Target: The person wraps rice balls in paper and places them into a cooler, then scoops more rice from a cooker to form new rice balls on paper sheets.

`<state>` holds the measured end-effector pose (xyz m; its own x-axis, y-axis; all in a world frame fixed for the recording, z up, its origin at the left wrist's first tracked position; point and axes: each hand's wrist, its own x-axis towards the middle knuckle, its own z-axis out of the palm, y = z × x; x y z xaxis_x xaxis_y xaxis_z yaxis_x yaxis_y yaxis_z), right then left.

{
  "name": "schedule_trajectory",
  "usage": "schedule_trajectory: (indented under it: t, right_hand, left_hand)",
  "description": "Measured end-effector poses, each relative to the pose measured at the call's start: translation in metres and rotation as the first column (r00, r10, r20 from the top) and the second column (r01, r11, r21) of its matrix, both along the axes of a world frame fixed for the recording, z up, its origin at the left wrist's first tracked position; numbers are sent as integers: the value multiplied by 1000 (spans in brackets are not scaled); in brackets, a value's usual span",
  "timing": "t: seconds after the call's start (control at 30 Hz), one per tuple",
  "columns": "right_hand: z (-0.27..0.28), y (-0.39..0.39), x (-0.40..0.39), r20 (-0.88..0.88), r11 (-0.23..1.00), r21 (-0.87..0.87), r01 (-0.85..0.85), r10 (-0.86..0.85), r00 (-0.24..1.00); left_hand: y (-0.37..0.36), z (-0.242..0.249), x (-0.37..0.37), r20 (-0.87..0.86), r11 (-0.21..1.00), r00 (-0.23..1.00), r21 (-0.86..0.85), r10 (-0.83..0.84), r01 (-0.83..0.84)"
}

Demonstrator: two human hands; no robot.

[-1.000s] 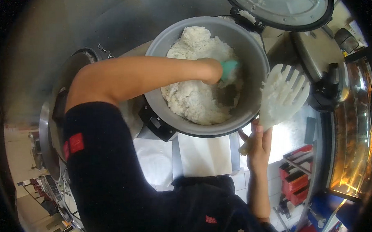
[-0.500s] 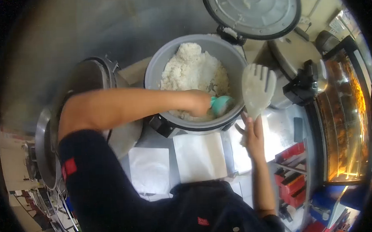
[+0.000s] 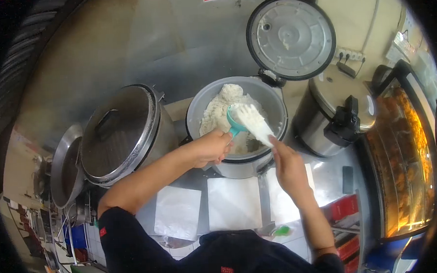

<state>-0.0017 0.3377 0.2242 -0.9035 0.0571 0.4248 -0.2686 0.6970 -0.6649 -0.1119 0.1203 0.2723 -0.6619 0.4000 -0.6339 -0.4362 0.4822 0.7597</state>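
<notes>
My left hand [image 3: 213, 147] is closed round the handle of a teal scoop [image 3: 235, 128], held above the rice. In my right hand [image 3: 290, 171] is a white slotted rice paddle [image 3: 258, 127], its toothed head lying across the scoop's mouth. Below both tools, cooked white rice [image 3: 212, 116] is heaped in the grey pot of a large rice cooker [image 3: 277, 102], higher at the back and left. What the scoop holds is mostly hidden by the paddle.
The cooker's round lid [image 3: 297, 33] stands raised behind. A lidded steel pot [image 3: 126, 135] is to the left, a second cooker [image 3: 320, 117] to the right. White paper sheets [image 3: 233, 201] lie along the counter's front. A lit glass food case [image 3: 400, 162] stands far right.
My left hand has lifted the scoop out of the rice and drawn it back. My right hand has swung the paddle leftward from the cooker's rim onto the scoop. The view has tilted up.
</notes>
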Motion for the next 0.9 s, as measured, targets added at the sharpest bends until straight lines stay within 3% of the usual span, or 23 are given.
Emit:
schedule_trajectory:
  t: [0.03,0.1,0.23,0.33,0.47,0.63,0.7,0.8,0.9]
  right_hand:
    - [-2,-2,0,3,1000,-10,-7,7,1000]
    - [-5,-7,-5,137,982,185,-43,18,990]
    - [-2,-8,-28,88,938,340,-67,39,995]
    - [7,-3,-51,37,926,369,-83,75,997]
    - [8,-10,-74,131,908,404,-113,64,989]
    - [-1,8,-111,215,916,378,-132,52,975]
    - [13,6,-109,185,951,298,-88,34,982]
    - [44,-8,-80,96,957,246,-152,132,987]
    - [39,-27,-58,115,922,343,-177,146,983]
  left_hand:
    - [-6,-9,-3,-62,999,997,-25,-46,45]
    - [-13,-20,-2,-45,997,997,-48,-57,55]
    - [-21,-22,2,-70,995,994,-58,-88,84]
    - [-23,-16,-3,-126,996,989,-53,-76,70]
    - [-35,-27,-12,-185,999,983,-44,17,-26]
    - [-45,-33,-18,-114,999,993,-47,18,-24]
    - [-45,-25,-18,-85,999,996,23,36,-34]
    - [-47,-28,-29,7,995,999,97,35,-35]
    - [-42,-23,-27,36,991,999,126,39,-43]
